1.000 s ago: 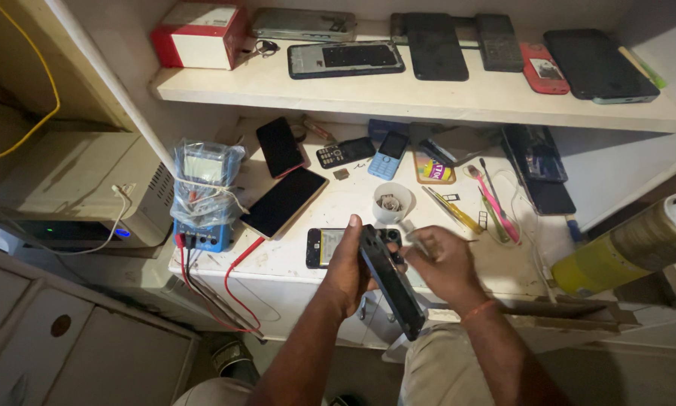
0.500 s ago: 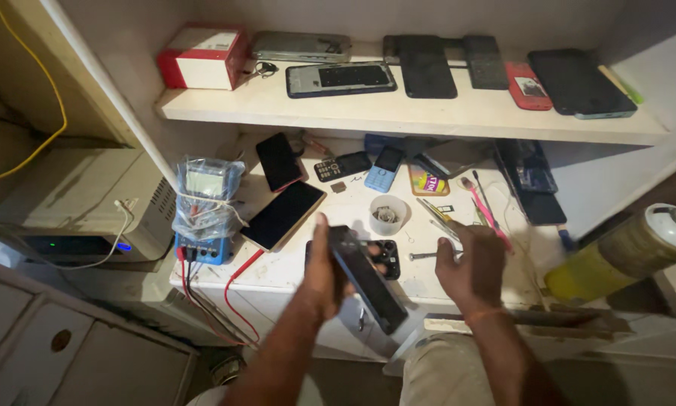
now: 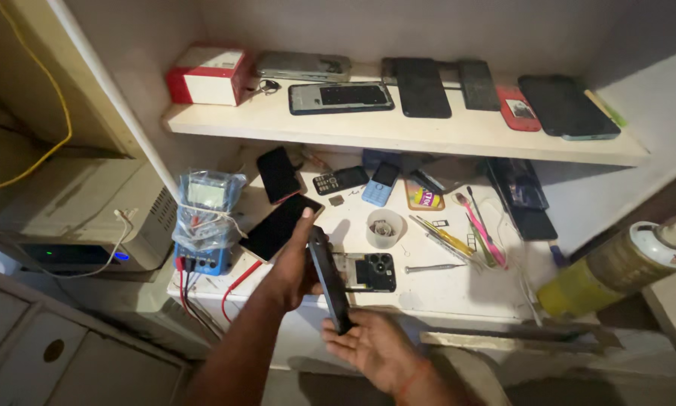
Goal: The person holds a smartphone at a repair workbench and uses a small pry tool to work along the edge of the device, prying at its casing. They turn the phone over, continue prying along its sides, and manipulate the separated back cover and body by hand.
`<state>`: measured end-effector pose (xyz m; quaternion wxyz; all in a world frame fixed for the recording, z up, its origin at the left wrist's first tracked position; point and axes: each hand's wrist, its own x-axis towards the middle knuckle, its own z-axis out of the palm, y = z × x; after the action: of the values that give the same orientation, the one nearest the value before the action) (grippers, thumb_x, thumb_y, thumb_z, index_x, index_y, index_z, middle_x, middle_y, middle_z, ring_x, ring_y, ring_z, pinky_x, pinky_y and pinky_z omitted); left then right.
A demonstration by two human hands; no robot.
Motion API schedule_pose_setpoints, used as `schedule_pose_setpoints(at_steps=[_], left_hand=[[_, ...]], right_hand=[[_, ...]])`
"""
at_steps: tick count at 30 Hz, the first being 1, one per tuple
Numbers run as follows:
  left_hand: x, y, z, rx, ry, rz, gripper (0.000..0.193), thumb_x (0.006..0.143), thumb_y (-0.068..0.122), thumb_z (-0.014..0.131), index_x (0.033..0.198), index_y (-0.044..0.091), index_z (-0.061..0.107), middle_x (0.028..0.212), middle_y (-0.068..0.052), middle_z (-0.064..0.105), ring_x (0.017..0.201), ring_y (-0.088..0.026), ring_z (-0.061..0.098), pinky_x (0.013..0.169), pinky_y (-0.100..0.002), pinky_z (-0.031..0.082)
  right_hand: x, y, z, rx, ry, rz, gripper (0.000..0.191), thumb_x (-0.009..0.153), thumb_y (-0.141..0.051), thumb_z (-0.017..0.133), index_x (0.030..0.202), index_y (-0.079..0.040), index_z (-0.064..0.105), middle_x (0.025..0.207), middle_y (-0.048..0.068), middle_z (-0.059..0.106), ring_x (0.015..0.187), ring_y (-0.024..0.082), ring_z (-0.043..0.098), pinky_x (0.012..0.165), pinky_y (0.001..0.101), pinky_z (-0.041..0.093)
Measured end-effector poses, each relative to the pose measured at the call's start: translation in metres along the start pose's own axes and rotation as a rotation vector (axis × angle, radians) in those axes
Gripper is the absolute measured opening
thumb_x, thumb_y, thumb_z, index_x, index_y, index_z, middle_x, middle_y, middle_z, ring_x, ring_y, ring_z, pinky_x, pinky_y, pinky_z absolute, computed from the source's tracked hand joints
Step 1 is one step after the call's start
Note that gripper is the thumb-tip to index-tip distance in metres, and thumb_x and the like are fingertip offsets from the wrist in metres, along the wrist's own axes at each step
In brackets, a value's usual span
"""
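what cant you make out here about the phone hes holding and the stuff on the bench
- Head view: the dark phone is seen edge-on, so its screen and back are hidden.
- Left hand: the fingers behind the phone are hidden by it.
- Right hand: the phone's lower end rests on it; grip unclear.
- Small white cup: contents too small to identify.
- Multimeter: a plastic bag blurs its face.
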<state>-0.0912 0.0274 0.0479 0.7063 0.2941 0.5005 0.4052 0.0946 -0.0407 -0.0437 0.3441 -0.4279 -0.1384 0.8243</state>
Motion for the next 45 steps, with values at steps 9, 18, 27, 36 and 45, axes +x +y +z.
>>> schedule_pose_setpoints(at_steps=[9, 18, 27, 36, 45], left_hand=[[-0.022, 0.017, 0.001, 0.158, 0.057, -0.127, 0.097, 0.075, 0.087, 0.044, 0.129, 0.008, 0.060, 0.100, -0.014, 0.070, 0.078, -0.032, 0.073, 0.061, -0.042, 0.058], [-0.031, 0.002, -0.003, 0.073, -0.109, -0.171, 0.107, 0.076, 0.093, 0.039, 0.130, 0.003, 0.056, 0.100, -0.016, 0.072, 0.076, -0.029, 0.074, 0.056, -0.036, 0.060], [-0.031, 0.011, -0.014, 0.052, -0.006, -0.147, 0.105, 0.075, 0.092, 0.040, 0.126, 0.003, 0.059, 0.096, -0.019, 0.072, 0.071, -0.027, 0.072, 0.052, -0.037, 0.060], [-0.025, -0.005, -0.008, 0.054, -0.057, -0.145, 0.118, 0.067, 0.096, 0.037, 0.139, 0.004, 0.053, 0.108, -0.023, 0.069, 0.079, -0.029, 0.075, 0.064, -0.041, 0.065], [-0.018, -0.010, 0.007, 0.096, -0.024, -0.174, 0.115, 0.068, 0.094, 0.039, 0.138, 0.005, 0.053, 0.111, -0.023, 0.068, 0.086, -0.032, 0.077, 0.078, -0.044, 0.065]], right_hand=[[0.000, 0.001, -0.002, -0.002, -0.013, -0.019, 0.036, 0.098, -0.042, 0.059, 0.104, -0.006, 0.061, 0.098, 0.012, 0.068, 0.092, 0.026, 0.068, 0.085, 0.0436, 0.059], [-0.012, -0.009, 0.007, -0.113, 0.276, -0.093, 0.045, 0.094, -0.047, 0.062, 0.117, -0.009, 0.065, 0.089, 0.012, 0.069, 0.077, 0.022, 0.067, 0.069, 0.0376, 0.055], [-0.026, -0.019, -0.003, -0.570, 0.412, -0.342, 0.027, 0.099, -0.026, 0.058, 0.112, -0.003, 0.065, 0.079, 0.020, 0.072, 0.054, 0.025, 0.060, 0.046, 0.0359, 0.047], [-0.038, -0.045, -0.028, -0.482, 0.056, -0.721, 0.026, 0.091, -0.011, 0.060, 0.110, 0.002, 0.072, 0.091, 0.005, 0.074, 0.080, 0.012, 0.065, 0.074, 0.0286, 0.052], [-0.045, -0.041, -0.017, -0.768, 0.077, -0.677, 0.018, 0.094, -0.011, 0.062, 0.101, 0.001, 0.071, 0.083, 0.004, 0.069, 0.076, 0.010, 0.058, 0.069, 0.0285, 0.049]])
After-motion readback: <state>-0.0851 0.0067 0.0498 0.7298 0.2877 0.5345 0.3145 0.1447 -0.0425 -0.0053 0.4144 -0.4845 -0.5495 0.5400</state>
